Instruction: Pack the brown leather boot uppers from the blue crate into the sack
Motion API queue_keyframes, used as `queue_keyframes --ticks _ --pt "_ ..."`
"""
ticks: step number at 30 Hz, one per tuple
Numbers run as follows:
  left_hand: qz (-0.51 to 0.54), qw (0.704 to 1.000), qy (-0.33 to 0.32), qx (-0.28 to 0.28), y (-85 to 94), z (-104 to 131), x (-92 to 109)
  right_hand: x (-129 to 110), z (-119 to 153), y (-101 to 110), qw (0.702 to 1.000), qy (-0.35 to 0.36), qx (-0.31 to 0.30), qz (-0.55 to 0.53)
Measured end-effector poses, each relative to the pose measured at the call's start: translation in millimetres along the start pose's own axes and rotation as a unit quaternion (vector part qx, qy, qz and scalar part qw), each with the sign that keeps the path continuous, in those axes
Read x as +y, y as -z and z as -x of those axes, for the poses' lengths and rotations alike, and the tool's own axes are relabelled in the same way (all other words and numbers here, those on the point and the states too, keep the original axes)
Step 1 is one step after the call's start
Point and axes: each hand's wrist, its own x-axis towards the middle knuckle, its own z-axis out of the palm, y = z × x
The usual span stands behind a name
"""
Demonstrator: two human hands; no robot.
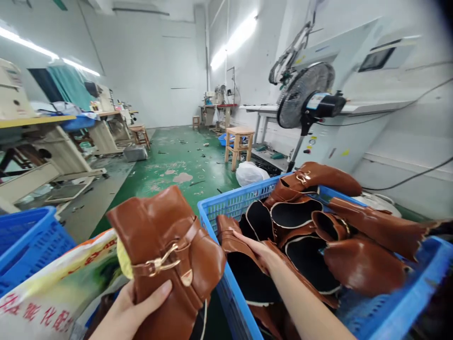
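Observation:
My left hand [138, 307] is closed on a brown leather boot upper [166, 236], thumb on the outer face. A strap with a gold-coloured buckle [163, 261] crosses this upper, and yellow material shows at its left edge. Over the blue plastic crate [208, 208], my right hand [260, 252] grips the edge of another brown boot upper [230, 236]; most of its fingers are hidden behind the leather. Several more brown uppers with black linings [311, 259] fill the crate around it. One with a buckle [329, 177] lies across the far rim.
A printed sack [67, 283] and another blue crate [35, 241] are at the left. Beyond my crate stand a pedestal fan [304, 94], a wooden stool [239, 141] and a white bag [251, 174]. Sewing machine tables [53, 141] line the left side; scraps litter the green floor [177, 165].

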Motion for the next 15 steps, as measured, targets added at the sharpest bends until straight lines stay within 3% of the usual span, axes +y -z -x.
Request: queue_keyframes --ticks 3,6,7,9,10,11,12,13,15 --pt "0.047 0.998 -0.022 -0.020 -4.9 -5.1 3.9 -29.5 27.5 16.3 0.984 0.092 0.128 0.084" --pt "0.027 0.995 -0.093 0.003 -10.0 -15.4 5.5 -78.8 73.9 20.3 0.916 0.206 0.298 0.172" --pt "0.011 0.993 -0.116 0.014 -14.0 -19.6 5.3 -95.2 91.7 13.5 0.874 0.250 0.357 0.214" --pt "-0.013 0.986 -0.166 0.033 -26.7 -27.3 3.4 -119.2 124.6 -15.3 0.740 0.353 0.465 0.334" --pt "-0.013 0.981 -0.188 0.038 -34.9 -30.5 1.6 -124.6 137.6 -35.9 0.677 0.393 0.488 0.385" --pt "-0.003 0.978 -0.207 0.038 -43.4 -32.9 -0.9 -125.0 147.6 -58.7 0.643 0.412 0.484 0.428" --pt "0.016 0.975 -0.219 0.034 -51.2 -34.8 -3.8 -121.0 154.4 -81.7 0.646 0.406 0.455 0.459" --pt "0.042 0.974 -0.223 0.026 -57.2 -36.3 -7.2 -113.8 158.3 -102.8 0.670 0.412 0.393 0.475" --pt "0.089 0.976 -0.201 0.003 -61.3 -39.2 -14.6 -97.1 160.4 -132.5 0.746 0.407 0.262 0.456"
